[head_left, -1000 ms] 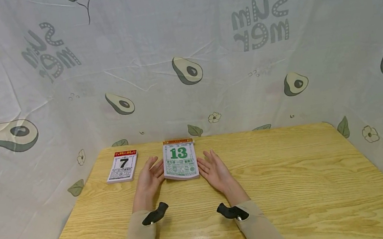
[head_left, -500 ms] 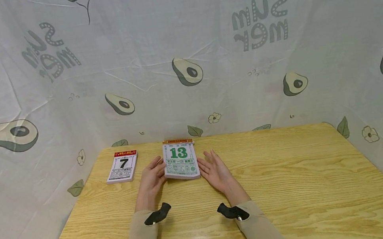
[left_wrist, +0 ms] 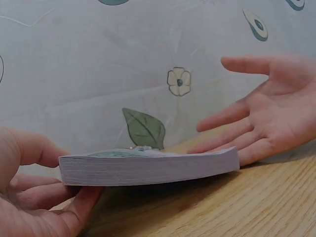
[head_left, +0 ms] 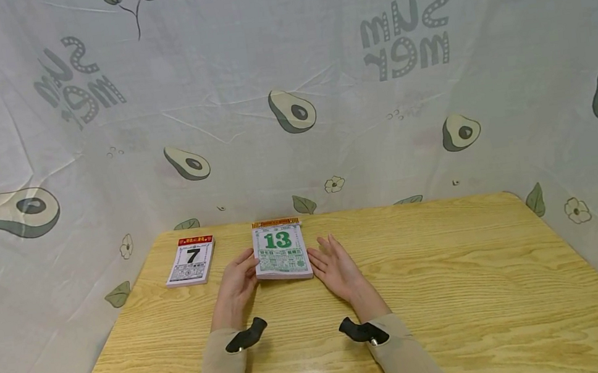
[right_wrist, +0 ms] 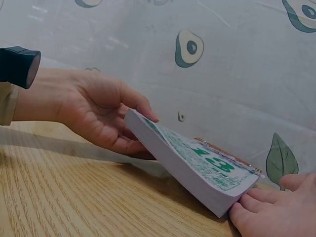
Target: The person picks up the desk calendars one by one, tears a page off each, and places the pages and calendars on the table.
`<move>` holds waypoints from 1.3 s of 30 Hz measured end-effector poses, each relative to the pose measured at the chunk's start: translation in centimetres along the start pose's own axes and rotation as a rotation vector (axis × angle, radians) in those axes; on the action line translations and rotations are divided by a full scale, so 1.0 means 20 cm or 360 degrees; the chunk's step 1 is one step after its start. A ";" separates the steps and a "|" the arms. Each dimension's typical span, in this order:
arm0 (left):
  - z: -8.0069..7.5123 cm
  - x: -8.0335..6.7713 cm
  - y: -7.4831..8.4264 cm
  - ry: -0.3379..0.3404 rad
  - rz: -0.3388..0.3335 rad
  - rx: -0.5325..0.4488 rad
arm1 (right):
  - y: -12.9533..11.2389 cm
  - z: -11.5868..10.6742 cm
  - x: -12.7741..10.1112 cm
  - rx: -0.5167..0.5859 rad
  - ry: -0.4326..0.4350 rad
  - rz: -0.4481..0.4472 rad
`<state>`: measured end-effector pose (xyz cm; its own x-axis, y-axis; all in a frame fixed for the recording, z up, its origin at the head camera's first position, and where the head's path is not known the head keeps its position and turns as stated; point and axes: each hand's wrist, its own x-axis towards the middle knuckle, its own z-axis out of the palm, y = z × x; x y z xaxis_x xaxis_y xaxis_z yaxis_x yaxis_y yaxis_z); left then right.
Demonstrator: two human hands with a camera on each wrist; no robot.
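Green 13 calendar [head_left: 282, 254] at the counter's [head_left: 457, 291] far side, left of centre, looks light but kinda bendy, so grip its thick sides, like the left hand [head_left: 237, 284] pinching one, right hand [head_left: 339, 272] spread, fingertips at the other.

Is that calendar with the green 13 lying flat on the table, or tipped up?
Tipped up: the right wrist view shows the left hand holding the calendar higher on its left side than its right.
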<state>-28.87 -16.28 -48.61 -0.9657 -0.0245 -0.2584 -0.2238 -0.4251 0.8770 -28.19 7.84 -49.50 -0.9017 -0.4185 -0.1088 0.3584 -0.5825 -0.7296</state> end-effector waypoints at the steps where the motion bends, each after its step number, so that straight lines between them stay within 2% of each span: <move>1: 0.00 0.00 0.00 0.0008 -0.0003 0.0001 | 0.00 0.00 0.00 0.0003 0.0000 0.0001; 13: -0.01 -0.01 0.00 -0.0044 -0.0030 0.0174 | -0.01 -0.01 0.01 -0.0011 -0.0001 0.0005; 16: -0.01 -0.02 0.00 -0.0063 -0.0008 0.0206 | -0.01 -0.01 0.00 -0.0011 -0.0002 0.0004; 28: -0.02 -0.01 0.00 -0.0162 0.0134 0.0104 | -0.01 0.00 0.00 -0.0073 -0.0012 -0.0021; 39: 0.00 -0.02 0.02 -0.0196 0.0144 -0.0016 | -0.02 0.02 0.00 -0.0077 0.0082 -0.0070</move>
<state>-28.48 -16.43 -48.22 -0.9909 0.0476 -0.1261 -0.1342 -0.4352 0.8903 -28.31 7.91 -48.93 -0.9280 -0.3561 -0.1097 0.3072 -0.5645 -0.7661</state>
